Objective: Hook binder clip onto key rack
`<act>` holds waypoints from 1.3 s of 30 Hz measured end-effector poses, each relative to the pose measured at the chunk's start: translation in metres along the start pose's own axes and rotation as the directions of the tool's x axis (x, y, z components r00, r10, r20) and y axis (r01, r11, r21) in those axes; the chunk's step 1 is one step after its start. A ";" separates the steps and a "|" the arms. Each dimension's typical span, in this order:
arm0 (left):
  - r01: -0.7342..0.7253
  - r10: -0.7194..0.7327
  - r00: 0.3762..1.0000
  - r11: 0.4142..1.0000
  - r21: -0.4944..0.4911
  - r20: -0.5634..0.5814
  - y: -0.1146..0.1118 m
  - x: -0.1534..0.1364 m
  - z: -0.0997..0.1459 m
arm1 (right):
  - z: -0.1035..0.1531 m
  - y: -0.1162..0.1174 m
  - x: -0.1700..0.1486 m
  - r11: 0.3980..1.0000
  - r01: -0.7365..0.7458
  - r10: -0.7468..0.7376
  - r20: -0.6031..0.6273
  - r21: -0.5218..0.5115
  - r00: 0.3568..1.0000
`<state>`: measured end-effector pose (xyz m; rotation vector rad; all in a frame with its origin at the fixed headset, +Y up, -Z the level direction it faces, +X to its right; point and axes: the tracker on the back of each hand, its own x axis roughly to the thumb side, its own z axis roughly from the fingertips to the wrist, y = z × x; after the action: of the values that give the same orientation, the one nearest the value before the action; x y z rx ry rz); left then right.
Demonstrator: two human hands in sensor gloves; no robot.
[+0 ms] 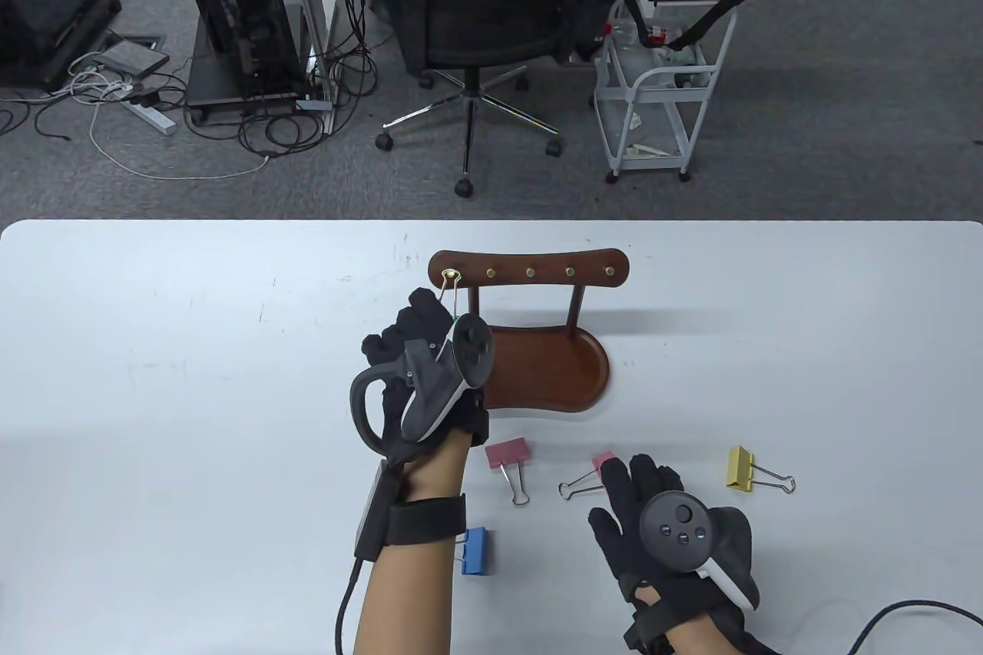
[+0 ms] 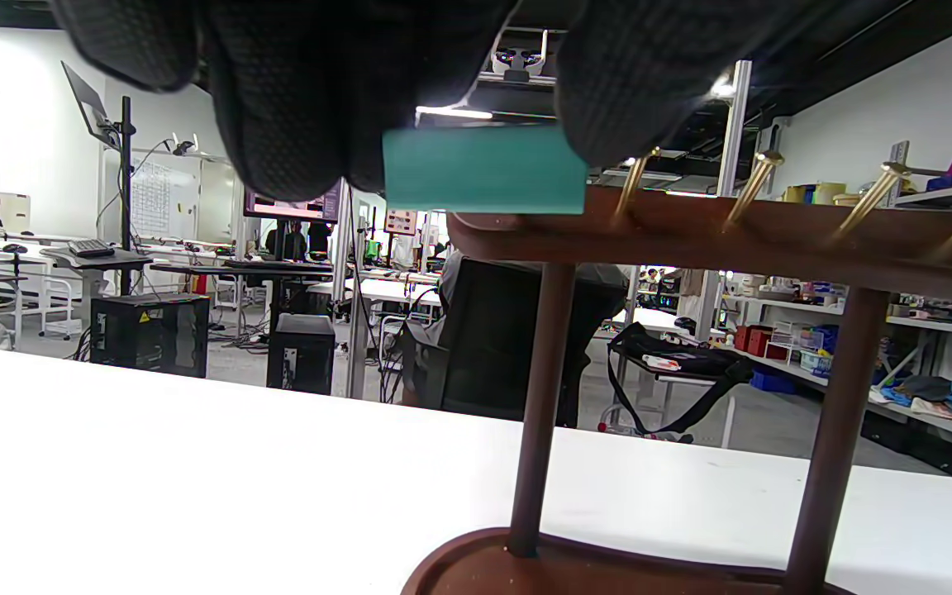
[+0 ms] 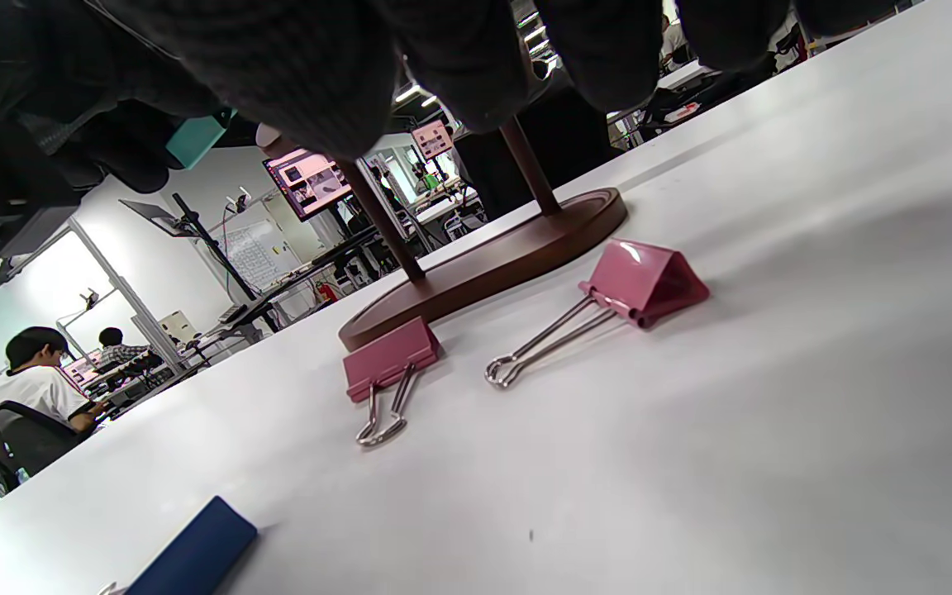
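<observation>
White laminate covered the desk point(image 1: 192, 378) where a dark wooden key rack point(image 1: 530, 269) stood on its oval base, five brass pegs along its top bar. The left hand point(image 1: 418, 355) pinched a teal binder clip point(image 2: 484, 169) at the rack's left end, its wire handles point(image 1: 451, 294) reaching up to the leftmost peg point(image 1: 451, 275). Whether the loop had cleared the peg tip could not be told. The step appeared nearly done; done well, it likely called for seating the wire fully behind the peg before letting go.

The right hand point(image 1: 664, 524) lay flat, fingers spread and holding nothing, its fingertips just beside a pink clip point(image 3: 641, 281). Only the left wrist view showed the teal body and the upward slant of the pegs; only the table view showed the wire at the peg, plus a yellow clip point(image 1: 741, 467) and a blue clip point(image 1: 474, 551).
</observation>
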<state>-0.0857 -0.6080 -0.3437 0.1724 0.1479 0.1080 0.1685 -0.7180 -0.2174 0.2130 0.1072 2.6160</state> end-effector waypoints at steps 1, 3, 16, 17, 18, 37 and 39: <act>0.006 -0.006 1.000 1.000 0.001 -0.002 -0.001 0.000 -0.001 | 0.000 0.000 0.000 1.000 0.000 0.000 0.000 0.001 1.000; 0.007 -0.007 1.000 1.000 0.000 -0.005 -0.001 0.000 -0.002 | 0.000 0.000 0.000 1.000 0.001 -0.001 -0.001 0.001 1.000; 0.023 -0.023 1.000 1.000 -0.021 -0.017 -0.015 0.002 -0.011 | 0.000 0.000 0.000 1.000 0.002 -0.002 -0.001 0.002 1.000; 0.024 -0.025 1.000 0.999 -0.025 -0.019 -0.017 0.002 -0.013 | 0.000 0.000 0.000 1.000 0.002 -0.002 -0.001 0.002 1.000; 0.027 -0.028 0.999 0.999 -0.031 -0.023 -0.019 0.003 -0.014 | 0.000 0.000 0.000 1.000 0.002 -0.002 -0.001 0.002 1.000; 0.055 -0.058 0.998 0.996 -0.077 -0.038 -0.051 0.006 -0.030 | 0.000 0.001 0.001 1.000 0.008 -0.008 0.003 0.014 1.000; 0.044 -0.048 0.998 0.996 -0.082 -0.044 -0.052 0.006 -0.030 | -0.001 0.002 0.001 1.000 0.011 -0.011 0.003 0.019 1.000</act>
<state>-0.0796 -0.6533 -0.3828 0.0852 0.1925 0.0718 0.1666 -0.7193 -0.2176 0.2223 0.1312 2.6044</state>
